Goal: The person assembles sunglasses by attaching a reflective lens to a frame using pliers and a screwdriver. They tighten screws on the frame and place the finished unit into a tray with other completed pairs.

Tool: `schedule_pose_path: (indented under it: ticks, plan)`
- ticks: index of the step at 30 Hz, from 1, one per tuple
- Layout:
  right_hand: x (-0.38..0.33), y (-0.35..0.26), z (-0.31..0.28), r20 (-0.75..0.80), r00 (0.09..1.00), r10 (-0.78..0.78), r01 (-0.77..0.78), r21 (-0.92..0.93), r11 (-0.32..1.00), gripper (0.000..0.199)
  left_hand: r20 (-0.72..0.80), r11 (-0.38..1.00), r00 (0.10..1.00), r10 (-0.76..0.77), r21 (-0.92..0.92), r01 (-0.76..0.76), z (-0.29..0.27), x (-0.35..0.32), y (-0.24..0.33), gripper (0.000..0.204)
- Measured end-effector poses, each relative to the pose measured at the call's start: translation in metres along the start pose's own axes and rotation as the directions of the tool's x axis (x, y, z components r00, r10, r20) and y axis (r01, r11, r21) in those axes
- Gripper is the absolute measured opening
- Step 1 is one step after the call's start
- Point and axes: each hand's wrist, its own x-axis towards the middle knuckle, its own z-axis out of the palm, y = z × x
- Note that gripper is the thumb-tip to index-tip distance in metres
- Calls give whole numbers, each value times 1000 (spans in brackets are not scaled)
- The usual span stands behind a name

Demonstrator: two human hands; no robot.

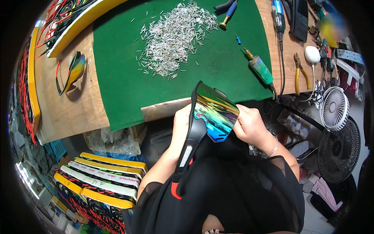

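Observation:
A pair of wraparound sports sunglasses (pixel 215 111) is held over my lap at the table's front edge. It has a mirrored lens shifting from yellow-green to blue, and a black temple (pixel 186 154) with a red tip hangs toward me. My left hand (pixel 181 126) is closed at the left side of the frame, its fingers partly hidden behind it. On the other side, my right hand (pixel 251 124) grips the right end, thumb toward the lens. The second temple is mostly hidden.
A green mat (pixel 117 78) bears many small metal pins (pixel 171 43), a blue-handled screwdriver (pixel 229 14) and a green-handled corded tool (pixel 260 69). Yellow-handled pliers (pixel 300 74) lie at right, near fans (pixel 338 144). Another pair of sunglasses (pixel 74 72) sits left; foam-edged trays (pixel 105 199) stand below.

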Motion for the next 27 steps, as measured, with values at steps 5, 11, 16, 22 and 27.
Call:
schedule_pose_path:
  ticks: [5,11,16,22,27]
  plan:
    - [5,-12,-2,-89,991,104,-96,86,992,19,-4,998,999,47,42,-47,1,1,-1,18]
    - [5,-8,-6,-44,999,21,-21,-8,1000,18,-63,940,998,32,341,-9,-9,9,-23,18]
    - [2,0,-6,-1,999,-48,48,-3,999,24,-69,975,998,12,224,3,-9,8,-25,17]
    - [9,-13,-13,-44,992,117,-111,113,987,17,-48,990,999,7,140,0,-8,8,-25,13]
    - [6,-3,-11,77,997,28,-33,66,997,15,-51,1000,999,19,20,-18,-3,6,-26,26]
